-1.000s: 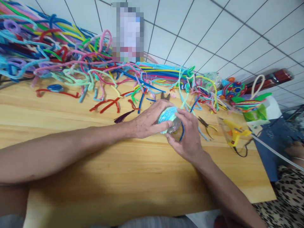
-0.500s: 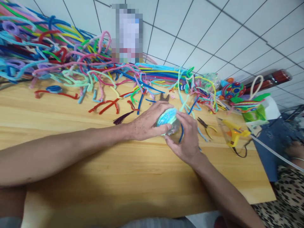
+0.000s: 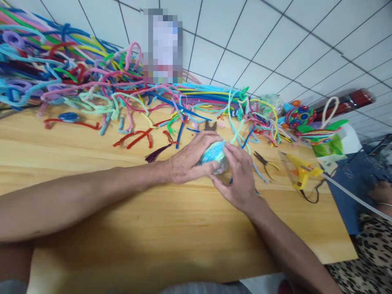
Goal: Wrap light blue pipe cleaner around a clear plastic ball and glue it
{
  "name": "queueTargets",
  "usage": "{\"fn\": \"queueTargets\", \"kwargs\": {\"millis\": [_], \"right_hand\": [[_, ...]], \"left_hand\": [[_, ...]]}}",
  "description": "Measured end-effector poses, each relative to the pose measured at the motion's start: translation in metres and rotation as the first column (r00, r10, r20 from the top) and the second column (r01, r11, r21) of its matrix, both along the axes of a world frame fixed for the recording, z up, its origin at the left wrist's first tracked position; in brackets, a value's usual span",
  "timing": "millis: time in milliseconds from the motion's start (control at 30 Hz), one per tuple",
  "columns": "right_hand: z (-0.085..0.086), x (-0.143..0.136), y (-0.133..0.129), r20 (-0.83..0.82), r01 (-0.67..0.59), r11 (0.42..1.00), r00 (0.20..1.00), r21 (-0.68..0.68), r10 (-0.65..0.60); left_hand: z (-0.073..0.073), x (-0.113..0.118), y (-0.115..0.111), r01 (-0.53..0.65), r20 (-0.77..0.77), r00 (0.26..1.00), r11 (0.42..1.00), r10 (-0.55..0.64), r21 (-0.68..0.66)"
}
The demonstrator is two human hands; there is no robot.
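Between both hands is a clear rounded ball point(image 3: 213, 152) whose upper part is covered in light blue and pale green pipe cleaner. My left hand point(image 3: 192, 158) grips it from the left, with the fingers over the far side and the thumb across the front. From the right, my right hand point(image 3: 237, 173) closes on the same ball, fingertips on its top edge and thumb low at the front. The ball's underside is partly hidden by the fingers. Just beyond my left fingers lie the dark jaws of a tool point(image 3: 210, 125).
Pipe cleaners point(image 3: 101, 77) in many colours heap along the wall. A dark tassel point(image 3: 157, 153) lies left of the hands. To the right are yellow-handled pliers point(image 3: 266, 164), a yellow glue gun point(image 3: 303, 170) and a decorated ball point(image 3: 300, 116). Another person's patterned clothing point(image 3: 372, 245) shows at lower right.
Both hands stay on the ball. My right hand has shifted slightly left, its fingers now reaching a little further over the ball's top.
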State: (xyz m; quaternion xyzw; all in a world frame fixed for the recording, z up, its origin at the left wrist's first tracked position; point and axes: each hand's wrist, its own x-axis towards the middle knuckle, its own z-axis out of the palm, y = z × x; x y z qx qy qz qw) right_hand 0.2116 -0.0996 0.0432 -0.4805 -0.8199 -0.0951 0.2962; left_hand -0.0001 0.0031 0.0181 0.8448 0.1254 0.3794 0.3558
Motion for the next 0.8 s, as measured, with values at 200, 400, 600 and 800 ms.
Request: {"fn": "queueTargets", "kwargs": {"millis": [200,400,600,800], "right_hand": [[-0.0015,-0.0003,-0.0005,-0.002,-0.005,1.0,1.0,0.019,0.005],[-0.007,-0.0008,-0.0015,-0.113,0.031,0.999,0.993,-0.017,-0.033],[-0.0094,-0.002,-0.0026,-0.162,-0.019,1.0,0.987,-0.004,0.018],[-0.0095,0.0,-0.0029,-0.096,-0.02,1.0,0.995,-0.01,0.019]], "left_hand": [[0.002,0.0007,-0.0006,-0.017,0.005,1.0,1.0,0.017,-0.003],[0.0024,0.0004,-0.0015,-0.032,0.0,0.999,0.999,0.032,0.013],[0.0035,-0.0011,-0.0031,-0.041,0.018,0.999,0.999,0.042,-0.013],[0.0021,-0.0012,-0.0035,-0.046,0.015,0.999,0.999,0.046,-0.005]]}}
